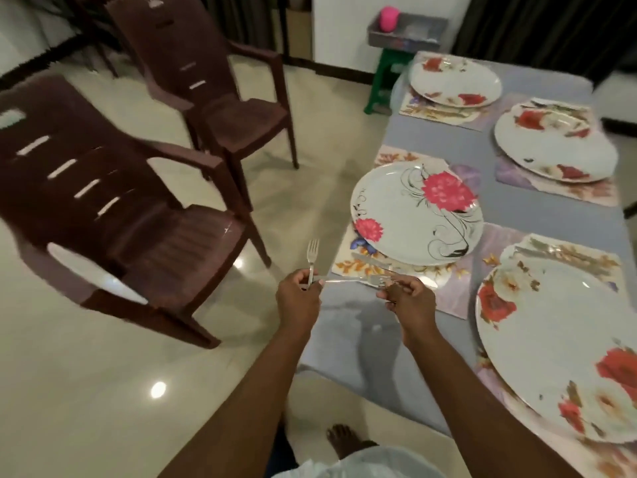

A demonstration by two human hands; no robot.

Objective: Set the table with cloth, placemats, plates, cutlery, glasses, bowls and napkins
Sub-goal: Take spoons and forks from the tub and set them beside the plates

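Observation:
A grey-blue cloth (pixel 537 208) covers the table, with floral placemats (pixel 451 288) under several flowered plates. The nearest left plate (pixel 406 219) bears pink flowers, and a knife (pixel 370 262) lies on its placemat at the front. My left hand (pixel 298 298) grips an upright fork (pixel 312 253) and the end of another piece of cutlery (pixel 339 279) lying across. My right hand (pixel 408 298) pinches cutlery (pixel 379 281) over the table's left edge, just in front of that placemat.
Two brown plastic chairs (pixel 113 215) (pixel 220 91) stand on the shiny floor left of the table. A grey tray (pixel 406 36) with a pink cup (pixel 389 17) sits on a green stool (pixel 382 84) beyond the far end. My bare foot (pixel 344 439) is below.

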